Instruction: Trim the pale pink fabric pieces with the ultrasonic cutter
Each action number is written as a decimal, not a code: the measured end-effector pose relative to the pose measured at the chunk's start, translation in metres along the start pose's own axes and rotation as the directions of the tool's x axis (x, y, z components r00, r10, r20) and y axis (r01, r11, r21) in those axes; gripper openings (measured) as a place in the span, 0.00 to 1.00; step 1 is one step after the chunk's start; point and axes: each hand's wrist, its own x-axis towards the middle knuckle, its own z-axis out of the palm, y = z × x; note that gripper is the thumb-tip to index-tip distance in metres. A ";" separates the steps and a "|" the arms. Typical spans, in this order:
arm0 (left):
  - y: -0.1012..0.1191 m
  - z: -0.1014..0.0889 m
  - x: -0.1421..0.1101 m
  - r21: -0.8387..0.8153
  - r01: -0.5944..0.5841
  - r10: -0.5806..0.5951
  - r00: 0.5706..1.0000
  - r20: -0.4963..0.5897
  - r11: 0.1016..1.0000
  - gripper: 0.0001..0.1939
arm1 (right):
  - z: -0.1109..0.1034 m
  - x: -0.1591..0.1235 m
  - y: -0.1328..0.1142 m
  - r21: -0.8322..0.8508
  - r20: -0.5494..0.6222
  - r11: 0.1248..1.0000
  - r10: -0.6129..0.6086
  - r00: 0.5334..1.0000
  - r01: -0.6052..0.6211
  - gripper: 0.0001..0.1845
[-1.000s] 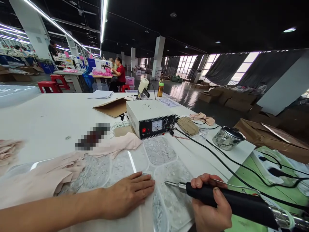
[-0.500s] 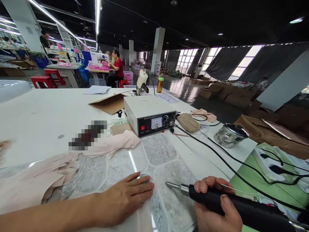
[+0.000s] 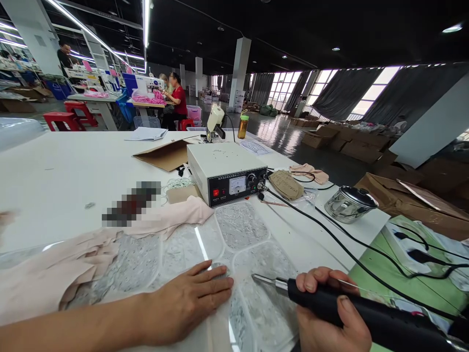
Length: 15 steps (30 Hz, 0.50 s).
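Observation:
My left hand (image 3: 194, 298) lies flat, fingers stretched out, on a strip of pale pink fabric (image 3: 219, 327) over a clear-coated grey marbled mat (image 3: 244, 225). In my right hand (image 3: 330, 313) is a black handheld ultrasonic cutter (image 3: 362, 313) with a pointed metal tip, fingers wrapped round its barrel. The tip points left, just right of my left fingertips; whether it touches the mat I cannot tell. A thin pale thread or wire shows by my right fingers. More pale pink fabric (image 3: 69, 269) is heaped left of my left hand.
A white control box (image 3: 234, 183) with a dial stands behind the mat. A black cable (image 3: 315, 222) runs from it to the right. Beyond are a steel pot (image 3: 350, 208), a brown cloth stack (image 3: 286, 185) and a bottle (image 3: 243, 128). A person (image 3: 178, 100) sits at a sewing machine farther back.
The view has shifted very slightly. Both hands and the cutter stay almost where they were.

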 end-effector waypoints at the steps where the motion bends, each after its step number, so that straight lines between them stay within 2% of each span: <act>1: 0.000 0.000 0.000 -0.010 -0.002 0.002 1.000 -0.013 1.000 0.32 | 0.001 0.000 0.000 -0.003 0.002 1.000 -0.004 1.000 0.004 0.09; 7: 0.001 -0.001 0.000 -0.024 -0.001 0.000 1.000 -0.026 1.000 0.32 | 0.005 -0.001 0.000 -0.005 -0.005 1.000 -0.004 1.000 0.004 0.09; 11: 0.002 -0.001 0.001 0.012 -0.001 0.001 1.000 0.003 1.000 0.29 | 0.005 -0.002 0.003 -0.005 0.024 1.000 0.008 1.000 -0.008 0.09; 15: 0.001 0.003 0.000 0.025 -0.015 0.016 0.999 -0.047 1.000 0.29 | 0.004 -0.002 0.003 -0.022 0.035 1.000 0.010 0.999 -0.009 0.07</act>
